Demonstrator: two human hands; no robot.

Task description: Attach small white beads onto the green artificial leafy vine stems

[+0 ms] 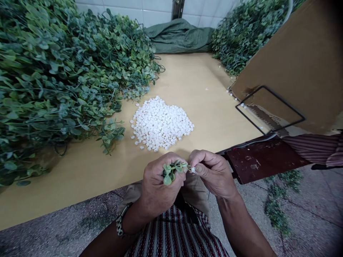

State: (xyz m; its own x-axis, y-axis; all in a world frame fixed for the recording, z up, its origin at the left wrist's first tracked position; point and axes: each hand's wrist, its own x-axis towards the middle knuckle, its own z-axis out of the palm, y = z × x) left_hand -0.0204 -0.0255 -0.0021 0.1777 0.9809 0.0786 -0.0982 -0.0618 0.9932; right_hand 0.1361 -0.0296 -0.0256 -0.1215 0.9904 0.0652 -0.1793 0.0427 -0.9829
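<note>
My left hand (163, 185) is closed around a sprig of artificial leaves (169, 174), its stem ends pointing right. Between the thumb and forefinger of my right hand (214, 173) is a small white plastic cap (193, 170), at the tips of the stems. Whether the cap is fitted over the stems or only touches them, I cannot tell. Both hands are close together just off the table's front edge. Beyond them lies a heap of the same small white caps (162, 123) on the tabletop.
Piles of artificial greenery (66, 78) cover the left side of the table (203, 117), with another pile (243, 35) at the back right. A cardboard sheet (292, 67) and a black wire frame (270, 110) stand at right. Green cloth (179, 35) lies along the back. Leaf sprigs (277, 203) lie on the floor.
</note>
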